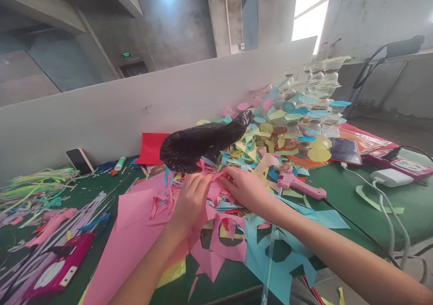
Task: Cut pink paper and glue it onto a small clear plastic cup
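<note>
My left hand (191, 196) and my right hand (245, 187) meet over a heap of cut paper, thumbs and fingertips closed on a small pink paper strip (219, 175). How the strip is folded is hidden by my fingers. Beneath lie pink paper scraps (230, 248) and blue paper scraps (280, 278) with shapes cut out. Large pink sheets (125, 246) spread under my left forearm. Just beyond my hands is a black plastic bag (199, 142). A pink glue gun (301, 185) rests right of my right hand, a clear glue stick (269, 260) extending from it.
Stacked clear cups with coloured paper (314, 102) stand at the back right, near a phone (345, 151) and a white charger (392, 177). Leftward are a second pink glue gun (54, 226), a magenta device (61, 269), pipe cleaners (37, 187) and another phone (80, 161). A white partition (118, 111) borders the table.
</note>
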{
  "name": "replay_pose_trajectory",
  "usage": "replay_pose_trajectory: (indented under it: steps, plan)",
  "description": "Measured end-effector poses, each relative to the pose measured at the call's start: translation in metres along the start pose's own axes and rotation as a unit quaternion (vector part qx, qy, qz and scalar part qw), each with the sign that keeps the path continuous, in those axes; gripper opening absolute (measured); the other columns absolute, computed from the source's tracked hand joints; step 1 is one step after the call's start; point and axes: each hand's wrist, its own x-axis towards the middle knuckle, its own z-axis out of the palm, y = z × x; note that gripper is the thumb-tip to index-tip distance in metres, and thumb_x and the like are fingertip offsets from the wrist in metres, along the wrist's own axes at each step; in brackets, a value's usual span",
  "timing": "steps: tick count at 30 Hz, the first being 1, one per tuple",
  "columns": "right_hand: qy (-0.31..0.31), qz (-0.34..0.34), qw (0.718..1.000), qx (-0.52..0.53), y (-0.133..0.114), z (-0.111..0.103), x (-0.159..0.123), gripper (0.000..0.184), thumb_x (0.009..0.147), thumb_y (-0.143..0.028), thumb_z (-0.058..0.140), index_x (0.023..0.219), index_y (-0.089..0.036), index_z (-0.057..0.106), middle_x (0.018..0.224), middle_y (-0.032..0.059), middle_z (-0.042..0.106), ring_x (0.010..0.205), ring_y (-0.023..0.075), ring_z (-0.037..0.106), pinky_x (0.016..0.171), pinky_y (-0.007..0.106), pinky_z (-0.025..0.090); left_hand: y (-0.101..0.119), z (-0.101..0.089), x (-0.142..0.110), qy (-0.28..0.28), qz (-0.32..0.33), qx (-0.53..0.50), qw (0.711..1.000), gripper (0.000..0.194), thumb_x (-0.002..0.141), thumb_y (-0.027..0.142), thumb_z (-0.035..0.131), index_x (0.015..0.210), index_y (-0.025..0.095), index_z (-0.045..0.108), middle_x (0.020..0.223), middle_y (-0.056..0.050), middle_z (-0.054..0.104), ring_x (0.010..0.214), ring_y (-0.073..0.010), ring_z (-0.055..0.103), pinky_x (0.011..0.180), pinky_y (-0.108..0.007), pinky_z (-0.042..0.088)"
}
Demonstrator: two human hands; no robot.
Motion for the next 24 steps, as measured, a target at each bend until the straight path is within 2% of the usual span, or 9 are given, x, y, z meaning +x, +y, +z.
replay_pose_trajectory:
  steps: [3, 7, 9, 12, 17, 20, 24]
  plan:
    - [-0.002, -0.017, 1.000, 0.006, 0.001, 0.000, 0.001, 0.017, 0.100, -0.022, 0.046, 0.093, -0.021, 0.062, 0.090, 0.0030, 0.071, 0.081, 0.0177, 0.065, 0.062, 0.025, 0.035, 0.004, 0.000, 0.000, 0.012, -0.058, -0.040, 0.997, 0.024, 0.101, 0.016, 0.041, 0.118, 0.020, 0.056, 0.106, -0.007, 0.067, 0.101, -0.0207, 0.060, 0.089, -0.036, 0.050]
    - [-0.020, -0.036, 0.998, -0.043, 0.000, 0.002, 0.002, 0.024, 0.101, -0.025, 0.046, 0.087, -0.019, 0.064, 0.088, 0.0055, 0.071, 0.080, 0.0180, 0.064, 0.062, 0.026, 0.034, 0.007, 0.004, 0.000, 0.020, -0.192, -0.097, 0.976, 0.017, 0.102, 0.028, 0.041, 0.115, 0.022, 0.051, 0.106, -0.007, 0.063, 0.099, -0.0198, 0.061, 0.084, -0.035, 0.051]
    - [-0.033, -0.043, 0.996, -0.076, -0.001, 0.003, 0.003, 0.027, 0.102, -0.026, 0.045, 0.086, -0.017, 0.065, 0.089, 0.0072, 0.072, 0.081, 0.0189, 0.065, 0.063, 0.027, 0.034, 0.007, 0.005, -0.001, 0.040, -0.222, -0.103, 0.969, 0.020, 0.100, 0.033, 0.046, 0.117, 0.022, 0.049, 0.111, -0.008, 0.059, 0.102, -0.0209, 0.059, 0.086, -0.037, 0.050]
    - [-0.038, -0.044, 0.993, -0.104, -0.001, 0.004, 0.004, 0.027, 0.102, -0.026, 0.045, 0.088, -0.017, 0.067, 0.089, 0.0080, 0.073, 0.082, 0.0195, 0.066, 0.064, 0.027, 0.034, 0.006, 0.006, -0.002, 0.068, -0.203, -0.075, 0.974, 0.023, 0.098, 0.035, 0.050, 0.117, 0.022, 0.049, 0.116, -0.009, 0.053, 0.110, -0.0230, 0.054, 0.091, -0.040, 0.048]
    - [-0.012, -0.031, 0.995, -0.091, 0.005, 0.005, 0.005, 0.029, 0.101, -0.034, 0.048, 0.085, -0.019, 0.066, 0.081, 0.0048, 0.071, 0.073, 0.0174, 0.062, 0.060, 0.027, 0.031, 0.008, 0.005, -0.002, 0.010, -0.164, -0.057, 0.985, 0.019, 0.100, 0.034, 0.045, 0.112, 0.024, 0.056, 0.114, -0.008, 0.053, 0.111, -0.0231, 0.051, 0.096, -0.041, 0.046]
    - [0.002, -0.039, 0.998, -0.038, 0.011, 0.002, 0.008, 0.031, 0.100, -0.036, 0.051, 0.076, -0.019, 0.062, 0.074, 0.0022, 0.066, 0.067, 0.0155, 0.056, 0.059, 0.027, 0.029, 0.008, 0.005, -0.001, 0.006, -0.147, -0.091, 0.985, 0.017, 0.101, 0.033, 0.043, 0.104, 0.024, 0.056, 0.108, -0.006, 0.057, 0.106, -0.0214, 0.054, 0.094, -0.039, 0.046]
    - [-0.006, -0.041, 0.994, 0.103, 0.019, -0.005, 0.012, 0.036, 0.100, -0.038, 0.047, 0.070, -0.020, 0.055, 0.065, -0.0024, 0.055, 0.061, 0.0131, 0.045, 0.057, 0.025, 0.029, 0.006, 0.003, 0.000, 0.013, -0.171, -0.135, 0.976, 0.015, 0.102, 0.031, 0.042, 0.097, 0.023, 0.054, 0.103, -0.005, 0.061, 0.100, -0.0190, 0.059, 0.088, -0.035, 0.049]
